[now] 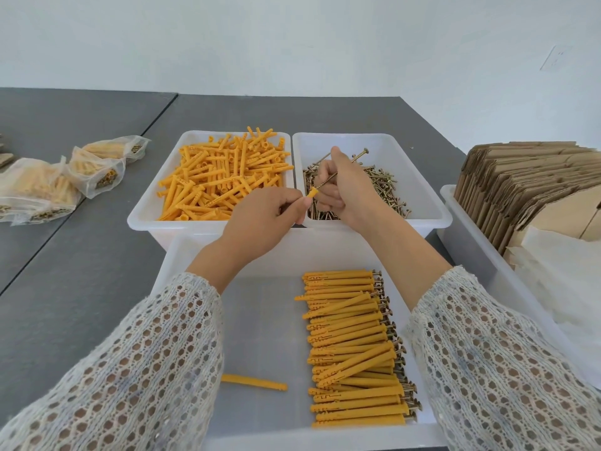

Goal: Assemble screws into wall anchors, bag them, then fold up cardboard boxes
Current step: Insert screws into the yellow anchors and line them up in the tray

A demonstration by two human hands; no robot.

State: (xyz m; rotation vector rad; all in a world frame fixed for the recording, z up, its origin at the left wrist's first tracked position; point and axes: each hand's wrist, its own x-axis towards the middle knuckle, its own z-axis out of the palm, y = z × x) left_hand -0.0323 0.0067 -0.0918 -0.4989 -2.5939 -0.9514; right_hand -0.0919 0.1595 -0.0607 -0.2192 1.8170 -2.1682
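Note:
My left hand (260, 219) grips a yellow wall anchor (311, 194); only its collar end shows past my fingers. My right hand (344, 187) pinches a long brass screw (328, 183) whose tip sits in the anchor's mouth, and more screws (357, 155) stick out of the same fist. Both hands hover over the seam between a white bin of loose yellow anchors (214, 180) and a white bin of screws (390, 193). A nearer white bin (260, 320) holds a row of assembled anchors (351, 346) and one lone anchor (253, 383).
Several clear bags of finished anchors (65, 180) lie on the grey table (81, 271) at the left. On the right, a white bin (468, 242) holds flat cardboard boxes (520, 190) standing on edge and white plastic sheets (566, 281).

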